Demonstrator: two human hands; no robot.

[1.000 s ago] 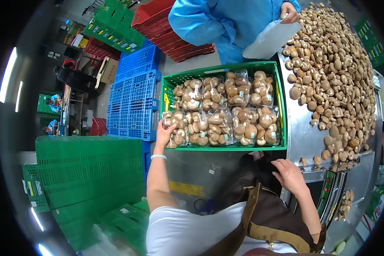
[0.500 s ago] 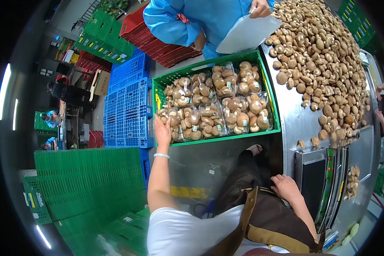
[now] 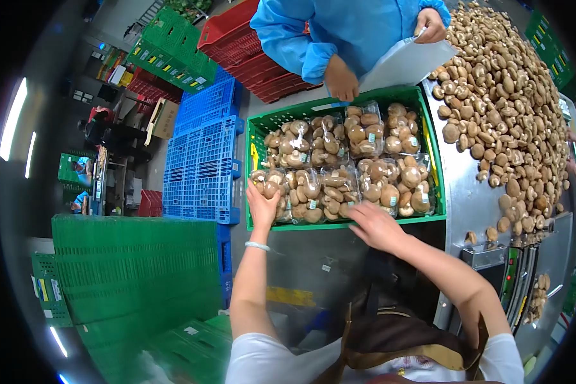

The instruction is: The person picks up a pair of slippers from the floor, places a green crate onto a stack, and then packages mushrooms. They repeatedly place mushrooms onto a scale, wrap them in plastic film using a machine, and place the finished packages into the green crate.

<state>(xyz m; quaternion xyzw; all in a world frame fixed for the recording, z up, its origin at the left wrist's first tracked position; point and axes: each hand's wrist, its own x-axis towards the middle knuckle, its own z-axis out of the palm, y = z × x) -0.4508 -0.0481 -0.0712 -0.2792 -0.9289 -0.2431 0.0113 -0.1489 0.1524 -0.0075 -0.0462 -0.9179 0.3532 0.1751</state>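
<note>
Clear-wrapped packs of brown mushrooms [image 3: 371, 137] fill a green crate [image 3: 339, 225] in two rows. My left hand [image 3: 262, 205] rests at the crate's near left corner, on the leftmost pack [image 3: 269, 184], with its thumb and fingers apart. At the middle of the near side, my right hand [image 3: 376, 225] reaches over the rim to the front packs, its fingers spread and palm down. Neither hand has a pack lifted.
A co-worker in a blue smock [image 3: 358, 38] stands across the crate, holding a white sheet [image 3: 406, 63]. Loose mushrooms [image 3: 505, 96] cover the steel table [image 3: 461, 192] at right. Blue pallets [image 3: 201, 153], red crates [image 3: 256, 57] and stacked green crates [image 3: 134, 269] stand left.
My right hand has come up from beside my lap to the crate's near edge. The co-worker's hand has moved to the crate's far rim. The whole view has shifted slightly.
</note>
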